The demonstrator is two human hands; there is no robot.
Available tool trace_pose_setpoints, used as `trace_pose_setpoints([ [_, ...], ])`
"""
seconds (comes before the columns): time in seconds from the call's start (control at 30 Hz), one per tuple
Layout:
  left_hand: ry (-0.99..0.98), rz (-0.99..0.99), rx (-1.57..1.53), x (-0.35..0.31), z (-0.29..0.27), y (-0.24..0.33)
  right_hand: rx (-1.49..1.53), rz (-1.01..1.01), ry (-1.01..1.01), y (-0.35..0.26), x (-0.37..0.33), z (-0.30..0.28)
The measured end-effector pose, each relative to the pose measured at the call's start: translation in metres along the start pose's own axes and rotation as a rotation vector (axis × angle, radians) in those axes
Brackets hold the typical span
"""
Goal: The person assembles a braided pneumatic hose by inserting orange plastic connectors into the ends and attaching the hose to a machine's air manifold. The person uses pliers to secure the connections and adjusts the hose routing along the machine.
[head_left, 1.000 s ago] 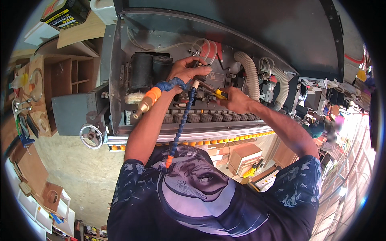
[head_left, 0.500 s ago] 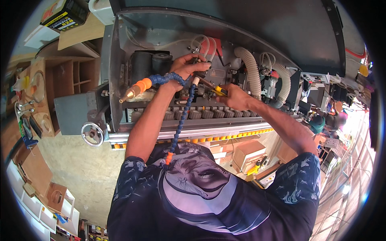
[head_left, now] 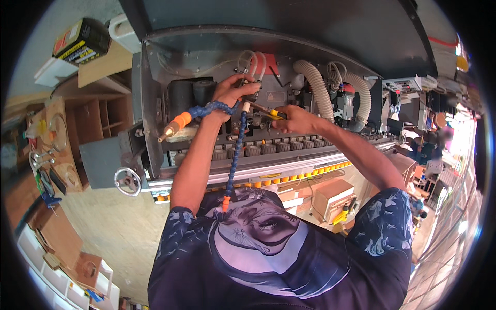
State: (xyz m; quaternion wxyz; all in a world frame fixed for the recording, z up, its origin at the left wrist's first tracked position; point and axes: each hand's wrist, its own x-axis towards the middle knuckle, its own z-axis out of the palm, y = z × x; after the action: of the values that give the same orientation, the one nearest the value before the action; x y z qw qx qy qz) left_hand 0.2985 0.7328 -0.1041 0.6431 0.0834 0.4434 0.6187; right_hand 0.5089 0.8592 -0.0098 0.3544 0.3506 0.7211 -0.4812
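My right hand [head_left: 298, 120] is closed round the yellow-and-black handle of a screwdriver [head_left: 277, 113]. Its shaft points left toward a small dark fitting [head_left: 251, 90] with clear hoses [head_left: 258, 61] looping up from it. My left hand [head_left: 231, 95] is wrapped on that fitting, thumb and fingers pinching it; the palm side is hidden. In front of the left wrist runs a blue segmented coolant hose [head_left: 206, 109] with an orange-and-brass nozzle [head_left: 175, 127]. A second blue hose [head_left: 237, 155] hangs down from a pale end close to the screwdriver's tip, which I cannot make out.
Both arms reach into an open grey machine housing [head_left: 150, 103] under a raised dark lid [head_left: 289, 26]. Ribbed hoses [head_left: 316, 85] stand at the right, a row of rollers [head_left: 268, 148] crosses the front, and a handwheel [head_left: 127, 181] juts out at the left. Wooden shelving [head_left: 82, 129] stands farther left.
The whole view has shifted and tilted slightly. Both hands keep their grips on the fitting and the screwdriver, with little visible movement between them.
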Motion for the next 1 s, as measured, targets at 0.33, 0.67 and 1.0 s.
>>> trace_pose_setpoints([
  [0.33,0.045,-0.044,0.041,0.003,0.011,-0.012,-0.208,0.142,-0.030,0.023,-0.020,-0.058],
  [0.67,0.112,0.068,0.206,0.009,0.032,-0.028,-0.472,-0.030,0.799,0.092,0.069,0.011],
  [1.0,0.061,0.104,0.237,0.007,0.026,-0.038,0.193,-0.306,1.080,0.016,0.012,0.125],
])
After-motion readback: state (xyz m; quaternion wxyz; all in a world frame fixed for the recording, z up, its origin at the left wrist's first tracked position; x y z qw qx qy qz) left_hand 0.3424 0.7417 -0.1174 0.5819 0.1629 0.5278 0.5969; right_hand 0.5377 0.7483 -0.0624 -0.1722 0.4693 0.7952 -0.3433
